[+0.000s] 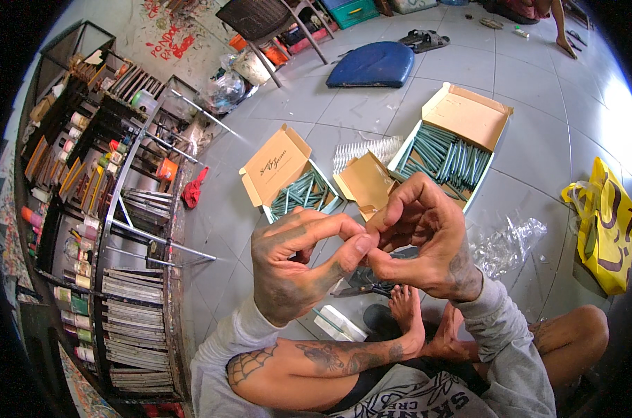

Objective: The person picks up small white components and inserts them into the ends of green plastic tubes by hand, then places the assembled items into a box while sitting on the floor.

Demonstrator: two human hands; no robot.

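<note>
My left hand [288, 268] and my right hand [431, 251] meet in front of me, raised above my crossed legs. Thumb and fingers of both are pinched together at the tips; whatever lies between them is too small or hidden to name. Beyond them, a cardboard box [276, 161] with an open lid holds slim green sticks [303, 195]. A larger open box [469, 115] to the right is filled with more green sticks [451, 157]. Between the two stands a smaller open carton [366, 180]. Near my feet lies a white block-like piece [338, 324] with a thin green stick on it.
Crumpled clear plastic [514, 244] and a yellow bag [603, 230] lie to the right. A clear ribbed plastic piece [364, 152] sits behind the carton. Farther off are a blue cushion [371, 65] and sandals [424, 40]. A crowded shelf rack [136, 306] with metal rods lines the left.
</note>
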